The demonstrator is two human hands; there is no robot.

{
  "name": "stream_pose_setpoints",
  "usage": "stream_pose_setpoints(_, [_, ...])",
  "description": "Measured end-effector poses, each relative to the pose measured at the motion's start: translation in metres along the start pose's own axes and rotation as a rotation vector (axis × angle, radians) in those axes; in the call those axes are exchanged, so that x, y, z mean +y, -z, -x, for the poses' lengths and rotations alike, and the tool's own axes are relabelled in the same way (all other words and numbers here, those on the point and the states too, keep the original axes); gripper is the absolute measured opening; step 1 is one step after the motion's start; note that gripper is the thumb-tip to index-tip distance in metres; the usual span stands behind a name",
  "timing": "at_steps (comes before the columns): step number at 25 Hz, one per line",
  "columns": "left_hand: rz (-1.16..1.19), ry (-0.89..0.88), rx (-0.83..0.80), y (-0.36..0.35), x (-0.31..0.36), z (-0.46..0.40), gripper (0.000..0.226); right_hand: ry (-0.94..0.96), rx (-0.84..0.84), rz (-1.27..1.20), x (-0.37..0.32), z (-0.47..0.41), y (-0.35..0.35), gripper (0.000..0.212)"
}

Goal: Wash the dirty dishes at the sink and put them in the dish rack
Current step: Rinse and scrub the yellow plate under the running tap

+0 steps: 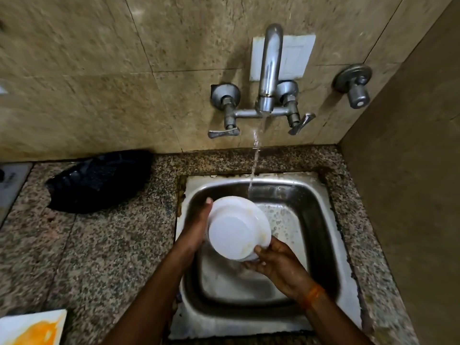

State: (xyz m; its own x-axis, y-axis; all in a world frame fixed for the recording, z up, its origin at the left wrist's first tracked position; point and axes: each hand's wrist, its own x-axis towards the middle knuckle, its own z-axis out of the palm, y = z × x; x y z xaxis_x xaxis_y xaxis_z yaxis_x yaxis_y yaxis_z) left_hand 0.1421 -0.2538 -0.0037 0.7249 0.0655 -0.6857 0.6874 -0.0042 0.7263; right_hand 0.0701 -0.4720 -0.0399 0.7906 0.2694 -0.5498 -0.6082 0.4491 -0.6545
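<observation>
Both hands hold a white bowl (237, 229) over the steel sink (321, 210), its underside turned up toward the camera and tilted a little away. The left hand (196, 227) lies along the bowl's left side with its fingers stretched up the rim, one fingertip showing at the top edge; the fingers look fairly straight, pressing rather than curling. The right hand (276, 262) grips the lower right edge, thumb on the upturned side and fingers curled beneath the rim. A yellowish smear marks the bowl near that thumb. An orange band (312, 296) sits on the right wrist. Water (254, 165) runs in a thin stream from the wall tap (270, 68) and lands at the back of the sink, just behind the bowl's far rim; whether it touches the bowl is hard to tell. The sink floor is wet, with droplets to the right of the bowl. On the speckled stone table (112, 245) left of the sink lies a dark, blurred object (99, 180) against the wall. At the lower left corner sits a white plate (32, 327) stained orange.
</observation>
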Motion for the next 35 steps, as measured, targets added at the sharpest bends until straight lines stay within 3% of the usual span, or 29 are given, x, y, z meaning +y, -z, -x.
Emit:
stream_pose_setpoints(4, [-0.12,-0.002,-0.017,0.003,-0.009,-0.011,0.067,-0.088,0.017,-0.118,0.003,0.004,-0.001,0.05])
stream_pose_setpoints(9, [-0.134,0.001,-0.035,-0.004,0.003,0.001,0.059,-0.073,0.018,-0.081,-0.003,0.007,0.0,0.052])
stream_pose_setpoints(12, [-0.111,0.017,-0.014,-0.009,0.011,0.005,0.055,0.031,-0.017,0.024,-0.01,0.01,-0.002,0.055])
stream_pose_setpoints(15, [-0.028,0.126,-0.01,-0.012,0.018,0.001,0.079,0.333,0.082,0.516,-0.016,0.01,-0.008,0.038])
stream_pose_setpoints(17, [0.114,0.204,-0.086,-0.016,0.028,-0.001,0.076,0.651,0.141,0.944,-0.023,0.008,-0.003,0.029])
stream_pose_setpoints(19, [0.249,0.219,-0.167,-0.023,0.04,-0.002,0.063,0.922,0.087,1.33,-0.037,0.004,0.005,0.032])
stream_pose_setpoints(20, [0.303,0.19,-0.182,-0.028,0.044,-0.003,0.056,0.96,0.086,1.502,-0.045,0.002,0.006,0.034])
stream_pose_setpoints(22, [0.346,0.086,-0.161,-0.042,0.047,-0.008,0.045,0.902,0.244,1.837,-0.059,-0.001,0.0,0.042])
stream_pose_setpoints(24, [0.346,-0.01,-0.144,-0.056,0.052,-0.007,0.037,0.74,0.382,2.092,-0.068,-0.008,-0.011,0.067])
stream_pose_setpoints(27, [0.305,-0.123,-0.141,-0.073,0.064,-0.005,0.035,0.603,0.374,2.158,-0.092,-0.026,-0.016,0.101])
stream_pose_setpoints(29, [0.256,-0.212,-0.122,-0.078,0.073,-0.009,0.035,0.592,0.227,2.055,-0.106,-0.039,-0.022,0.108])
stream_pose_setpoints(32, [0.211,-0.299,-0.071,-0.08,0.087,-0.012,0.034,0.656,-0.085,1.739,-0.103,-0.043,-0.048,0.112])
stream_pose_setpoints(34, [0.199,-0.334,-0.029,-0.077,0.09,-0.018,0.048,0.706,-0.122,1.666,-0.104,-0.036,-0.062,0.102])
stream_pose_setpoints(35, [0.207,-0.329,-0.017,-0.073,0.087,-0.02,0.059,0.729,-0.105,1.748,-0.108,-0.035,-0.06,0.097])
